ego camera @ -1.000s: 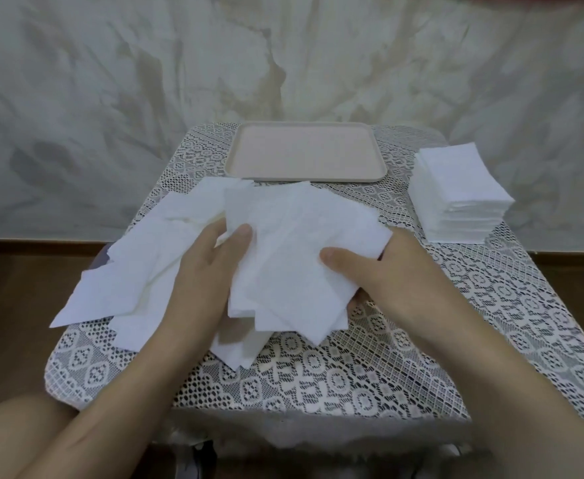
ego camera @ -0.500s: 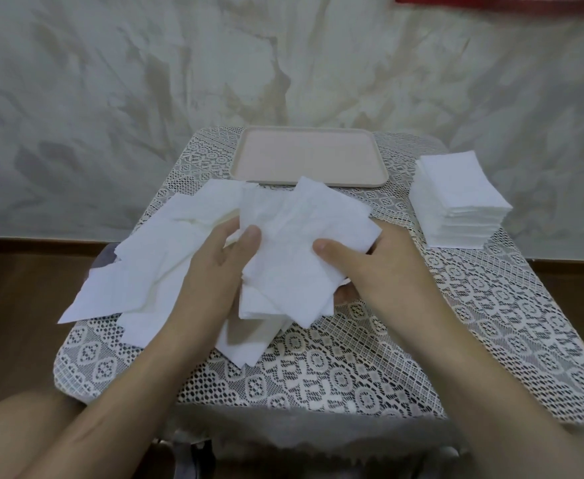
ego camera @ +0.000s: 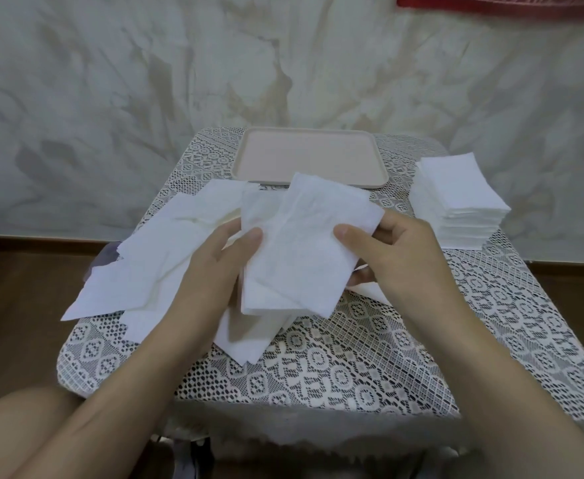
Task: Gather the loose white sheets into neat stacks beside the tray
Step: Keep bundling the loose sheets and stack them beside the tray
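Note:
Both hands hold a bundle of white sheets point(ego camera: 300, 250) lifted a little above the table's middle. My left hand point(ego camera: 214, 271) grips its left edge with the thumb on top. My right hand point(ego camera: 397, 257) grips its right edge the same way. More loose white sheets point(ego camera: 159, 264) lie spread in a messy overlap on the left half of the table, some under the bundle. A neat tall stack of white sheets point(ego camera: 460, 198) stands to the right of the pink tray point(ego camera: 311, 157), whose near rim the bundle partly hides.
The small table wears a white lace cloth point(ego camera: 370, 357). Loose sheets overhang its left edge. A pale mottled wall rises close behind the tray. Brown floor shows on both sides. My bare knee point(ego camera: 17, 430) is at the lower left.
Both hands have drawn the fanned sheets together into a narrower bundle and raised it slightly toward the tray. The camera has tilted up a little.

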Available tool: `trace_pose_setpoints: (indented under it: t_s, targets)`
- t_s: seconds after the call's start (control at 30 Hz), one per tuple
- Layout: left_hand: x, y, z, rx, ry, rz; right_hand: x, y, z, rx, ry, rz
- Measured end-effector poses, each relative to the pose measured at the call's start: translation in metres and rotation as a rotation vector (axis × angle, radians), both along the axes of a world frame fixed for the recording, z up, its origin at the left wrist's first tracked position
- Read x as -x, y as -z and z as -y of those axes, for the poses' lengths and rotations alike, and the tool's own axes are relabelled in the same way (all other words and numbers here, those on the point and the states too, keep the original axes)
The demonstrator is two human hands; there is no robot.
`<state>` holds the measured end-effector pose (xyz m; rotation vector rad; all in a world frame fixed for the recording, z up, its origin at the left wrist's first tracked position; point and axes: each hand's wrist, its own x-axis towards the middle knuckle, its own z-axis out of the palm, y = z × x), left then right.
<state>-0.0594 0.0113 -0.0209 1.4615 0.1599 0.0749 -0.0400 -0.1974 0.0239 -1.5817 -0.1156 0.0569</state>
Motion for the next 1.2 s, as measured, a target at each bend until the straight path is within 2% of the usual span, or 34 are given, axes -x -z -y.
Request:
trace_pose_setpoints:
  t_s: [0.3,0.67,0.93,1.13,1.2]
  targets:
    - [0.006,-0.007,0.008,-0.002,0.087,0.015,-0.003,-0.009,0.012,0.129,0.004,0.102]
    - [0.014,0.009,0.03,0.135,0.235,-0.079,-0.001,-0.002,0.035,0.204,-0.036,0.017]
    - [0.012,0.014,0.038,0.037,0.199,-0.098,0.005,0.01,0.042,0.23,-0.017,-0.022]
    - [0.012,0.014,0.041,0.0,0.161,-0.084,0.005,0.008,0.051,0.352,0.062,0.085]
    - [0.012,0.014,0.041,-0.004,0.16,-0.09,0.003,0.005,0.054,0.328,0.082,0.106]
